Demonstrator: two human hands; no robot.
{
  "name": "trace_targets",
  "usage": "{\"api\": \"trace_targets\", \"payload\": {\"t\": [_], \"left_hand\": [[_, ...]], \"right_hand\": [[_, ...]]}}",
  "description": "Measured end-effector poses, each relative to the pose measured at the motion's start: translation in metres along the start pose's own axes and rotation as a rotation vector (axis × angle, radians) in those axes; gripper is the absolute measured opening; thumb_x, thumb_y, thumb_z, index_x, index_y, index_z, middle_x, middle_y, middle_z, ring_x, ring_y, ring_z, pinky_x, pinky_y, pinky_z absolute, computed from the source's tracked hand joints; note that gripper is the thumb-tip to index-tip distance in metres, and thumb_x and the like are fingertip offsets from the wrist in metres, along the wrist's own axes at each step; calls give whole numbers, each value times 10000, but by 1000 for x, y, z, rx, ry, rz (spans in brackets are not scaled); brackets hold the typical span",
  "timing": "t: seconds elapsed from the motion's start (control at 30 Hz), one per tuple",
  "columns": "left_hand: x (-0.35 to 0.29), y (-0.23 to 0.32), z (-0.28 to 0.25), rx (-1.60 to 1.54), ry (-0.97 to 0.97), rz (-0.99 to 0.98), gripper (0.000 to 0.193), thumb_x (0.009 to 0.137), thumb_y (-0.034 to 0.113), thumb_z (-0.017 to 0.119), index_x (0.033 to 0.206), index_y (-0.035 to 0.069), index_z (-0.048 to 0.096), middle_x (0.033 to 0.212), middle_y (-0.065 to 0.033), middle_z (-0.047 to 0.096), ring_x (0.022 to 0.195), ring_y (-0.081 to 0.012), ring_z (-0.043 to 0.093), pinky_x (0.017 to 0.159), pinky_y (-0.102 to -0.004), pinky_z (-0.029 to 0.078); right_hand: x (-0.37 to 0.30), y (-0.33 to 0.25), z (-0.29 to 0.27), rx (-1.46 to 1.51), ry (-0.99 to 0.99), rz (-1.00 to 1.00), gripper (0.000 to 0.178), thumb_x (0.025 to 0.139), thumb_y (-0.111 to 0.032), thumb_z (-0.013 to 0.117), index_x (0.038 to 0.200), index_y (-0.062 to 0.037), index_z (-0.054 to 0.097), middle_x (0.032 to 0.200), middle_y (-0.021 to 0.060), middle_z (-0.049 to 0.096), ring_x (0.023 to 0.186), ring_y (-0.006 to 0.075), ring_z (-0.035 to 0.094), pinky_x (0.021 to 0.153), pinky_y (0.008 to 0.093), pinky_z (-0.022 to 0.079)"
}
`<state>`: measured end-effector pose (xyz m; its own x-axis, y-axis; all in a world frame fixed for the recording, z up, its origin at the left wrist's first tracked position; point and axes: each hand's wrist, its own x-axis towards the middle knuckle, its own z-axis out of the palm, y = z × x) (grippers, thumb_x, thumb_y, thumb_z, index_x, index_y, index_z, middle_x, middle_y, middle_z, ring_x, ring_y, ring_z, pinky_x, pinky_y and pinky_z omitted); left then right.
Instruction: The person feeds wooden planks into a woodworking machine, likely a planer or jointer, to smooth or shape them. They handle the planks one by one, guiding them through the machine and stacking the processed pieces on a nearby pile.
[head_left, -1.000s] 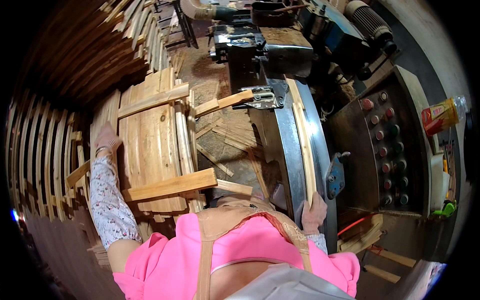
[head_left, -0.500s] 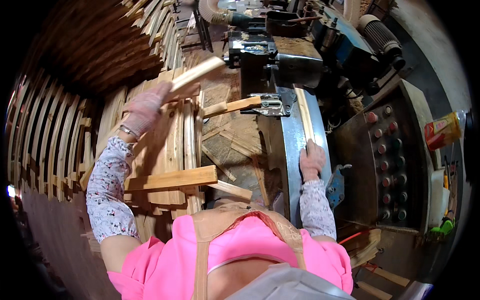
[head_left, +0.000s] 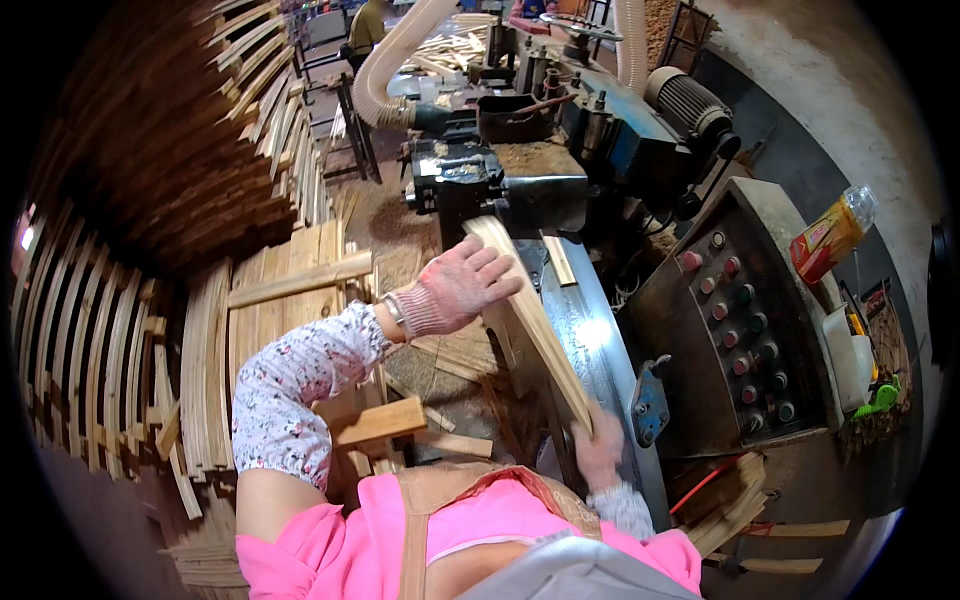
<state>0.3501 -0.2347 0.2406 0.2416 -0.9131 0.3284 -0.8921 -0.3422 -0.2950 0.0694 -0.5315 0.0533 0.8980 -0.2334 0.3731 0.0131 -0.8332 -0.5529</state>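
One strip [head_left: 543,338]: left hand [head_left: 455,287] stretched across, grip unclear; right hand [head_left: 599,448] clamped on end.

One wide, head-worn fisheye view looks steeply down on the left fingers [head_left: 498,289] from near above, facing forward to the machine [head_left: 545,205] beyond them.

Lower centre: pink top [head_left: 318,548], tan strapped apron [head_left: 415,535], grey fabric [head_left: 575,572]. White floral oversleeves [head_left: 295,385]. Left hand [head_left: 458,288], right hand [head_left: 598,450]: pinkish knit gloves [head_left: 438,295]; slim band [head_left: 394,314] at left wrist.
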Motion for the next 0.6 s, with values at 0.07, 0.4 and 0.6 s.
{"api": "trace_targets", "payload": {"t": [0.07,0.4,0.6], "left_hand": [[-14,-9,-2,-26,-102,-96,565,788,103,701,1344,114,601,1305,-97,624,1242,-261,600,1102,-437,442],[-92,-33,-20,-112,-452,-601,661,926,279,738,1540,156,525,1558,-130,536,1509,-322,443,1294,-478,283],[-143,-65,-28,-67,-312,-806,591,926,312,770,1451,131,569,1420,-146,631,1316,-323,609,1124,-465,477]], "right_hand": [[-67,18,-14,-222,13,138,537,849,-225,797,1347,-62,680,1082,218,708,975,442,663,842,553,526],[53,75,84,-413,248,229,582,920,-363,765,1445,-139,650,1230,142,706,1127,384,644,962,518,528],[166,64,133,-363,205,153,652,943,-362,762,1533,-172,562,1229,138,709,1166,361,638,985,486,531]]}}
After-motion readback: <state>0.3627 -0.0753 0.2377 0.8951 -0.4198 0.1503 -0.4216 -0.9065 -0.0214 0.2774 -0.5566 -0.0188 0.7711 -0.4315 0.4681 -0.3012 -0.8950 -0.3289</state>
